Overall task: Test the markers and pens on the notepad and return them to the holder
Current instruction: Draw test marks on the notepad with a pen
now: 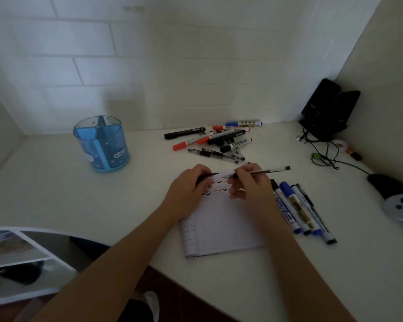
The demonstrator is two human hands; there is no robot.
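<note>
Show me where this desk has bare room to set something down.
Widest bare stretch: left of the lined paper notepad, in front of the translucent blue plastic pen holder. Also between holder and the back pile of markers. Crowded: the marker row right of the notepad, and the black cables.

The holder [101, 144] on the far left is made of see-through blue, and small white cat faces and dots are printed on it. The table [56, 194] is coloured white. The notepad [221, 224] is white with thin lines, and little black and red tick marks are drawn in rows at its far end. In the far pile of markers [212, 138], black, red, blue and white are seen. The near row of markers [298, 205] on the right is capped in blue and black. The pen [270, 170] held in the right hand [249, 184] is see-through with a black end. The pen cap [207, 177] held in the left hand [189, 191] is black.
</note>
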